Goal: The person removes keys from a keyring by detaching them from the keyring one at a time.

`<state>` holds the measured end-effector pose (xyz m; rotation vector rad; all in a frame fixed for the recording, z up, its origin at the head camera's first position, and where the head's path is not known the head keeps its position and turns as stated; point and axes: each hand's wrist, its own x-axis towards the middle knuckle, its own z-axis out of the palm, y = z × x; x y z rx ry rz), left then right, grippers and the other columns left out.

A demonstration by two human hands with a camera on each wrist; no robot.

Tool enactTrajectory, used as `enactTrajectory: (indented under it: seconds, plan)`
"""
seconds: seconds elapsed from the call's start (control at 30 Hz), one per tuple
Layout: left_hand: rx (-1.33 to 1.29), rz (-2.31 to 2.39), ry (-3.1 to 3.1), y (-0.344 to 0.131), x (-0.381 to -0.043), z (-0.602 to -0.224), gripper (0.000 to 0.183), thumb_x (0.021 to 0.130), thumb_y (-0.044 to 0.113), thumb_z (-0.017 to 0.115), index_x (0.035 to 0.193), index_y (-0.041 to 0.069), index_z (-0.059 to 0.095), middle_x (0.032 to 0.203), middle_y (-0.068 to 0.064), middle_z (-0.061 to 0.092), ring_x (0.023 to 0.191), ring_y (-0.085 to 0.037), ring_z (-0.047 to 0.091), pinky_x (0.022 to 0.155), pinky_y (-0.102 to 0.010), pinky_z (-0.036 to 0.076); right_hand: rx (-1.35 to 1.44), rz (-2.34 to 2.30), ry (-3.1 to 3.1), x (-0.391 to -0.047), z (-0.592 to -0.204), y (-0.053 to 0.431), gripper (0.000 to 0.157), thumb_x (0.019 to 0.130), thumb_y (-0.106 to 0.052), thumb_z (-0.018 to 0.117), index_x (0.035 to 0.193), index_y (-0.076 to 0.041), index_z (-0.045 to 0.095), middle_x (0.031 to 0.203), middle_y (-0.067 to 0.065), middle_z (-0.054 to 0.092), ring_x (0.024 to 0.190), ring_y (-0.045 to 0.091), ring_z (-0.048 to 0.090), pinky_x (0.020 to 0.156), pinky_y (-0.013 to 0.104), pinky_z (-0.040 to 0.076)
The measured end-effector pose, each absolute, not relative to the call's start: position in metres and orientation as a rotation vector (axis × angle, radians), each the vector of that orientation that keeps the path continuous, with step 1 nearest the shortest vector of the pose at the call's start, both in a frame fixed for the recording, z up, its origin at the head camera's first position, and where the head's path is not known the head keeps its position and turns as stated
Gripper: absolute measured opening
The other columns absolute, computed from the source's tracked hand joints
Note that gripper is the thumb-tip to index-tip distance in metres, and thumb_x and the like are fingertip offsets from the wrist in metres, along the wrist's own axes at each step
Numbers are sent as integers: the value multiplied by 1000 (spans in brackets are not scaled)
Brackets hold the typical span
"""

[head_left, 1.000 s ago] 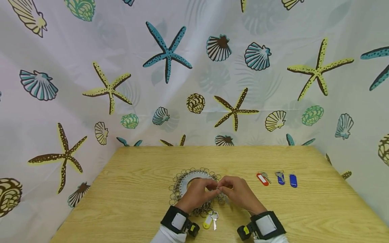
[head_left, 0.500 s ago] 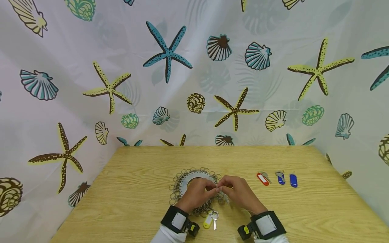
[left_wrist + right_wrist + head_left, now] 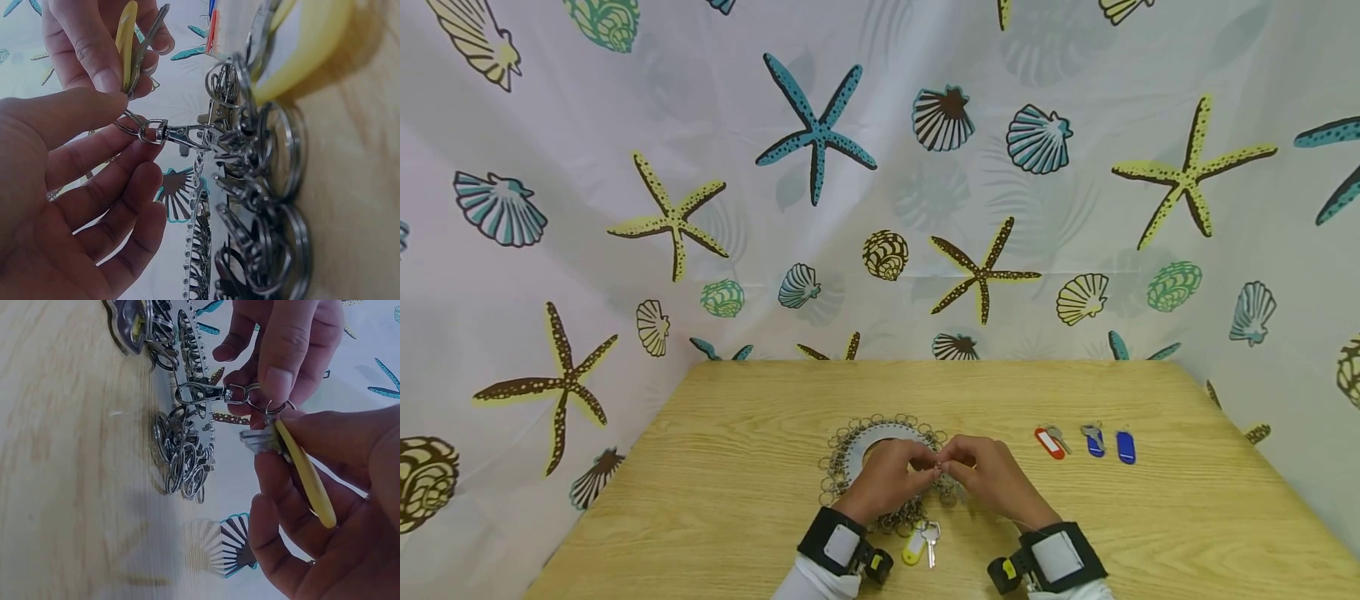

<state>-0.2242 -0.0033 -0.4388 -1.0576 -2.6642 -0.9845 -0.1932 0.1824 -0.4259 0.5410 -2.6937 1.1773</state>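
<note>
Over the right side of a round metal key rack (image 3: pixel 856 458), my two hands meet at the fingertips. My left hand (image 3: pixel 886 477) pinches a split ring (image 3: pixel 127 124) between thumb and forefinger. That ring hangs on a swivel clasp (image 3: pixel 209 394), which is hooked to the rack's edge. My right hand (image 3: pixel 991 477) pinches a yellow key tag (image 3: pixel 307 472) with a silver key (image 3: pixel 259 439) beside it, right at the split ring. Fingertips partly cover where the tag's small loop meets the ring, so I cannot tell how far it is threaded.
Another yellow tag (image 3: pixel 914 547) with a key (image 3: pixel 932 537) lies just in front of the rack. To the right are a red tag (image 3: pixel 1049 443) with a key and two blue tags, one (image 3: pixel 1095 442) under a key, the other (image 3: pixel 1125 447) beside it. A patterned curtain (image 3: pixel 880 183) encloses the table.
Both hands stay in the same place with their pinch kept. The key below my right fingers shifts its tilt slightly; the tags on the table have not moved.
</note>
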Motion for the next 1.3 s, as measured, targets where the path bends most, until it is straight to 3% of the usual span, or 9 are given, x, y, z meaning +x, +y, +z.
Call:
enactTrajectory:
  seconds: [0.4,0.8,1.03,1.3]
  plan:
    - [-1052,-984,-2664,-4,-225,-440,14,88,20,71,101,17,74,96,5,71,87,-13,65,73,-26,53,499,1162,-2718,-194,-427,180,7,88,-8,68,89,-15,71,86,-5,69,75,9,61,65,31,50]
    - [-1039,-951,-2718,-4,-223,-438,26,95,35,60,100,16,77,87,7,73,77,-4,64,67,-22,53,558,1114,-2673,-193,-428,182,13,90,-8,66,87,-20,69,87,-9,68,78,9,63,68,33,53]
    - [-1043,-919,-2710,-5,-224,-438,24,94,33,62,96,16,77,82,7,73,72,-3,64,64,-21,53,577,1110,-2687,-193,-426,182,12,91,-11,66,88,-22,69,88,-9,68,79,8,63,69,32,53]
    - [-1038,-900,-2717,-6,-225,-439,16,91,27,66,95,16,77,82,7,71,72,-2,63,64,-20,52,580,1092,-2696,-193,-425,181,11,89,-6,66,89,-16,70,87,-6,68,77,10,62,67,32,52]
